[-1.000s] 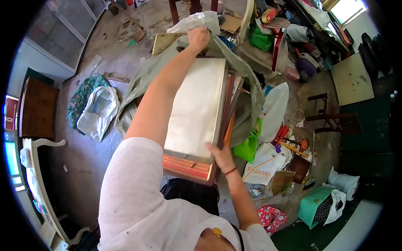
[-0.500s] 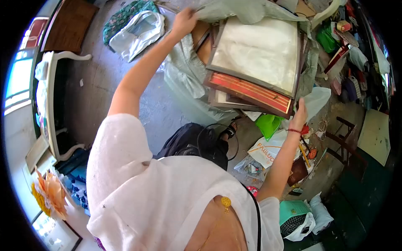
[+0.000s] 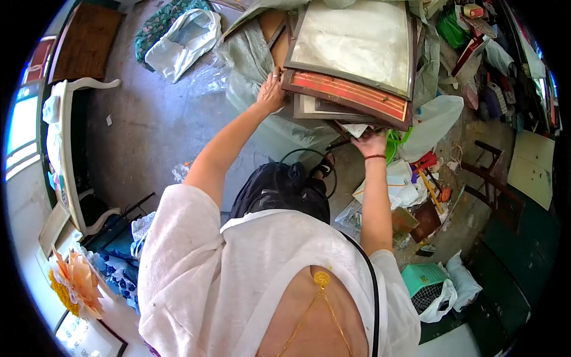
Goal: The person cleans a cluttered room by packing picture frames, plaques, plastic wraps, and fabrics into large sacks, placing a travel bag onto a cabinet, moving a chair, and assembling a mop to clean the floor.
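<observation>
A stack of dark-edged picture frames (image 3: 352, 47) lies on grey plastic sheeting (image 3: 253, 56). Its top frame has a pale, stained face, and a red frame with gold stripes (image 3: 345, 94) sticks out below it. My left hand (image 3: 272, 93), with a ring on one finger, presses stretched fingers against the stack's left side. At the lower right edge, my right hand (image 3: 370, 143) grips the frames from beneath; its fingertips are partly hidden. Beside the right hand is something bright green (image 3: 394, 144), next to a translucent plastic sheet (image 3: 437, 125).
Litter and a brown flat piece (image 3: 426, 219) cover the floor at right, near a dark wooden chair (image 3: 491, 178). A white bag (image 3: 184, 47) lies at upper left. White curved-leg furniture (image 3: 62, 149) stands along the left wall. A teal basket (image 3: 423, 278) is at lower right.
My left hand has let go of the plastic sheeting and come down to the stack's left side. My right hand has moved left from the corner to underneath the lower edge.
</observation>
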Tool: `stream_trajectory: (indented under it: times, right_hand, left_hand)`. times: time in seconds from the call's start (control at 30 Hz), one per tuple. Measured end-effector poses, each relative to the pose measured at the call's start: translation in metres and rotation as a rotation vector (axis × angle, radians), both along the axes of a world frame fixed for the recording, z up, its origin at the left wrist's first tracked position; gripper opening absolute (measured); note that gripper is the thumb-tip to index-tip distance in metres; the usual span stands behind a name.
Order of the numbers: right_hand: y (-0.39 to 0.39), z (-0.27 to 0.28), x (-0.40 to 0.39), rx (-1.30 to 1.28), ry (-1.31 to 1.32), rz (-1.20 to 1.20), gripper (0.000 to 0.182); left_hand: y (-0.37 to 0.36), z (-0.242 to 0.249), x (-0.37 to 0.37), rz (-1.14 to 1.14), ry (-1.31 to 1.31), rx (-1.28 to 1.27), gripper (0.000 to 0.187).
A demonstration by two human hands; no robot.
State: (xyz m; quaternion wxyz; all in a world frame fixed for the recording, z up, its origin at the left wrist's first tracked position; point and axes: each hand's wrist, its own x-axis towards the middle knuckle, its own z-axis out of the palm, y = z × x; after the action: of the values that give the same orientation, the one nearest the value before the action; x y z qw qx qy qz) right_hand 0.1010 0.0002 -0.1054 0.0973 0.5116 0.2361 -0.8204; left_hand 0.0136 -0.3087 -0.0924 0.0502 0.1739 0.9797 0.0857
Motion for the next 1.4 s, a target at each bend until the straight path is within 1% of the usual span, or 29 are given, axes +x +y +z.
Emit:
stream_trajectory:
  times: [0.07,0.1,0.13,0.23,0.3,0.33,0.37,0.4,0.47,0.5,0.57,0.6,0.67,0.7,0.77,0.8,0.87,0.9,0.93,1.0,1.03,1.07,1.13,1.17,1.23,1.27,1.33,1.37,1.4]
  right_hand:
    - [-0.013,-0.007,0.003,-0.097,0.151,0.106,0.059]
    - [-0.015,-0.007,0.001,-0.105,0.155,0.11,0.059]
    - [-0.017,-0.007,-0.001,-0.084,0.172,0.119,0.056]
    - [-0.02,0.008,-0.003,-0.032,0.164,0.134,0.052]
    - [-0.024,0.029,-0.005,0.016,0.111,0.127,0.046]
    - [-0.024,0.038,-0.007,0.015,0.122,0.128,0.046]
    - [-0.023,0.048,-0.012,0.055,0.159,0.148,0.044]
    - [-0.023,0.055,-0.015,0.092,0.191,0.17,0.043]
    - [-0.018,0.08,-0.029,0.175,0.173,0.185,0.035]
    - [-0.014,0.081,-0.038,0.209,0.143,0.235,0.031]
    - [-0.014,0.102,-0.045,0.311,0.164,0.301,0.024]
    - [-0.017,0.106,-0.047,0.314,0.167,0.3,0.024]
    - [-0.02,0.111,-0.052,0.411,0.203,0.333,0.022]
    - [-0.025,0.112,-0.05,0.39,0.271,0.303,0.019]
    - [-0.036,0.107,-0.053,0.304,0.288,0.32,0.012]
    - [-0.041,0.099,-0.052,0.263,0.285,0.324,0.011]
    - [-0.066,0.101,-0.048,0.355,0.301,0.267,0.017]
    - [-0.072,0.1,-0.047,0.344,0.346,0.215,0.017]
    - [-0.079,0.109,-0.046,0.365,0.308,0.158,0.014]
    - [-0.085,0.13,-0.043,0.456,0.297,0.174,0.012]
    - [-0.085,0.133,-0.045,0.478,0.336,0.144,0.014]
    - [-0.082,0.139,-0.043,0.504,0.39,0.167,0.019]
    - [-0.06,0.117,-0.047,0.652,0.467,0.365,0.017]
    - [-0.05,0.113,-0.04,0.653,0.46,0.35,0.017]
    - [-0.026,0.109,-0.033,0.747,0.57,0.316,0.018]
    - [-0.009,0.073,-0.029,0.981,0.615,0.412,0.027]
    - [0.013,0.1,-0.001,1.384,0.508,0.867,0.045]
    - [0.021,0.102,0.013,1.389,0.503,0.856,0.045]
    - [0.028,0.105,0.023,1.53,0.377,0.632,0.049]
  left_hand:
    - [-0.009,-0.031,-0.002,-0.014,0.108,-0.061,0.056]
    - [-0.01,-0.022,-0.001,-0.045,0.106,-0.097,0.048]
    - [-0.01,-0.013,-0.002,-0.043,0.109,-0.104,0.048]
    - [-0.012,0.002,-0.002,-0.14,-0.063,-0.187,0.029]
    - [-0.022,0.004,0.01,-0.135,-0.055,-0.175,0.029]
    - [-0.022,0.017,0.019,-0.134,-0.054,-0.165,0.03]
    - [-0.02,0.031,0.029,-0.095,-0.247,-0.206,0.023]
    - [-0.024,0.035,0.043,-0.091,-0.251,-0.211,0.023]
    - [-0.036,0.042,0.055,-0.394,-0.263,-0.253,0.017]
    - [-0.038,0.052,0.058,-0.398,-0.262,-0.253,0.017]
    - [-0.039,0.078,0.059,-0.652,-0.118,-0.25,0.014]
    - [-0.039,0.084,0.057,-0.652,-0.114,-0.248,0.014]
    - [-0.033,0.09,0.051,-0.883,0.062,-0.139,0.011]
    - [-0.028,0.082,0.053,-0.894,0.068,-0.138,0.011]
    - [-0.017,0.047,0.057,-0.553,-0.054,0.123,0.015]
    - [-0.004,0.042,0.061,-0.569,-0.05,0.126,0.015]
    - [0.019,0.035,0.076,-0.33,-0.156,-0.192,0.02]
    - [0.023,0.022,0.075,-0.444,-0.039,-0.197,0.016]
    - [0.031,0.032,0.078,-0.463,-0.033,-0.193,0.016]
    - [0.049,0.055,0.085,-0.758,-0.04,-0.13,0.013]
    - [0.05,0.07,0.089,-0.864,-0.035,-0.05,0.009]
    - [0.049,0.088,0.089,-0.877,-0.035,-0.05,0.009]
    - [0.048,0.137,0.082,-0.773,-0.153,0.006,0.008]
    - [0.048,0.155,0.082,-0.789,-0.157,0.003,0.008]
    - [0.054,0.18,0.079,-0.692,-0.125,0.302,0.014]
    - [0.061,0.182,0.079,-0.707,-0.119,0.297,0.014]
    - [0.075,0.186,0.087,-0.654,-0.132,0.468,0.024]
    - [0.081,0.18,0.093,-0.668,-0.15,0.411,0.029]
    - [0.086,0.18,0.098,-0.679,-0.145,0.411,0.029]
